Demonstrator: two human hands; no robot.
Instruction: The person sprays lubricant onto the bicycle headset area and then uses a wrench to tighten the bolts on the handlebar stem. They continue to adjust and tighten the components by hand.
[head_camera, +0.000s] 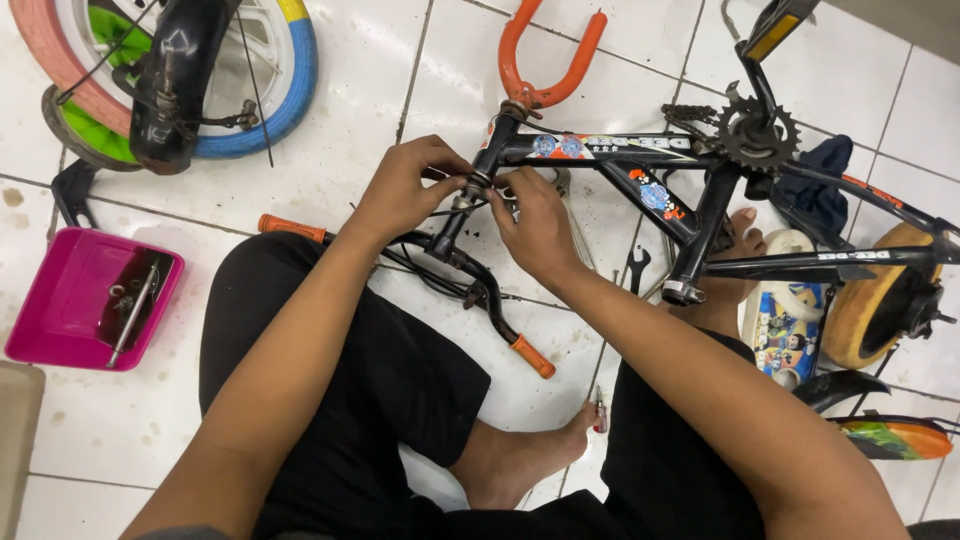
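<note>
Our knees in black shorts (370, 400) fill the foreground. Beyond them, our left hand (405, 190) and right hand (535, 225) pinch the head tube (475, 190) of the black bike frame (640, 165) on the tiled floor (350, 130) — fingertips hide the fitting, and the handlebar (470, 280) lies partly under our wrists.

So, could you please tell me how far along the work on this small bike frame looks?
Already apart: the front wheel lies off the black frame, and small parts sit in the pink tray. In hand: the left hand and right hand both grip the head tube fitting, above the handlebar. Left: crank sprocket and rear wheel remain on the frame.
</note>
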